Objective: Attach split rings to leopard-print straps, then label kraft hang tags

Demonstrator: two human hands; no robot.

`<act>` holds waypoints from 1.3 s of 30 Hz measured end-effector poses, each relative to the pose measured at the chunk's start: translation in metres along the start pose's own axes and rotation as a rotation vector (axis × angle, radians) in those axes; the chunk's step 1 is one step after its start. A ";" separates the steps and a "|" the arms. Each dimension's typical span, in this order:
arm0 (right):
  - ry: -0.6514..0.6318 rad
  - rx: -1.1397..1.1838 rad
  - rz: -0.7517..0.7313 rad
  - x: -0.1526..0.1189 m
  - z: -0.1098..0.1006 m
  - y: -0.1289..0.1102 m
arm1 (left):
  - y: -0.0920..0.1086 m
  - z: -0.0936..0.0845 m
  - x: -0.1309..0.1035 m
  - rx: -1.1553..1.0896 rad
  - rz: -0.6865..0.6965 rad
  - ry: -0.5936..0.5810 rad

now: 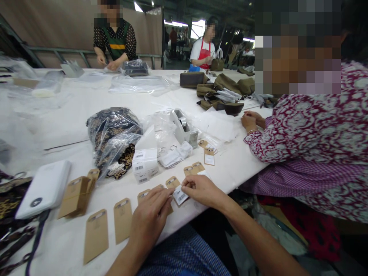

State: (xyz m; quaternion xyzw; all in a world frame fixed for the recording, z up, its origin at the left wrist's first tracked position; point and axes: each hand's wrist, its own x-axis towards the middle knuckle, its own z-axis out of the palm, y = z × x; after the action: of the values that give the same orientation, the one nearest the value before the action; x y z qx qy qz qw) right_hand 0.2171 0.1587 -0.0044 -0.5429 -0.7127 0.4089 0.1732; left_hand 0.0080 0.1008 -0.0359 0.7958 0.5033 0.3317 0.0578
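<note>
Both my hands meet at a white barcode label [180,196] that lies over a brown card tag near the table's front edge. My left hand [152,212] pinches the label's left edge, its fingers pressed together over neighbouring tags. At the upper right edge of the label, my right hand [201,189] has thumb and forefinger closed on it. Brown tags lie in a row, among them one at the near left [96,236] and another beside it [122,220]. A strip of barcode labels [145,165] rests behind my hands.
A banded stack of brown tags [75,195] and a white power bank [44,189] are at left. Behind stand a bagged leopard-print item [113,134] and a tape dispenser [184,128]. A person in a patterned sleeve [310,126] sits close at right; olive bags [224,92] lie beyond.
</note>
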 end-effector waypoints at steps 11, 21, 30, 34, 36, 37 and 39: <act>0.011 -0.066 0.003 -0.001 0.000 -0.005 | 0.005 0.004 0.009 -0.001 0.017 -0.065; 0.060 -0.278 -0.008 -0.007 0.004 -0.016 | 0.009 0.003 0.012 0.097 -0.010 -0.143; 0.186 -0.743 0.064 -0.025 0.001 -0.035 | 0.016 -0.003 0.017 0.120 -0.053 -0.250; 0.120 -0.713 -0.145 -0.036 0.001 -0.022 | 0.016 -0.001 0.016 0.112 -0.067 -0.243; 0.113 -0.696 -0.155 -0.040 0.004 -0.013 | 0.015 0.000 0.016 0.096 -0.078 -0.252; 0.136 -0.685 -0.130 -0.042 0.006 -0.009 | 0.014 0.001 0.017 0.090 -0.083 -0.255; 0.197 -0.640 -0.090 -0.046 0.008 -0.004 | 0.013 0.001 0.017 0.077 -0.089 -0.257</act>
State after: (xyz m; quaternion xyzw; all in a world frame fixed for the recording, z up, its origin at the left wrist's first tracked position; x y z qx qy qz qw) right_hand 0.2251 0.1135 0.0024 -0.5749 -0.8079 0.1020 0.0800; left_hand 0.0231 0.1092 -0.0232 0.8102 0.5390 0.2047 0.1058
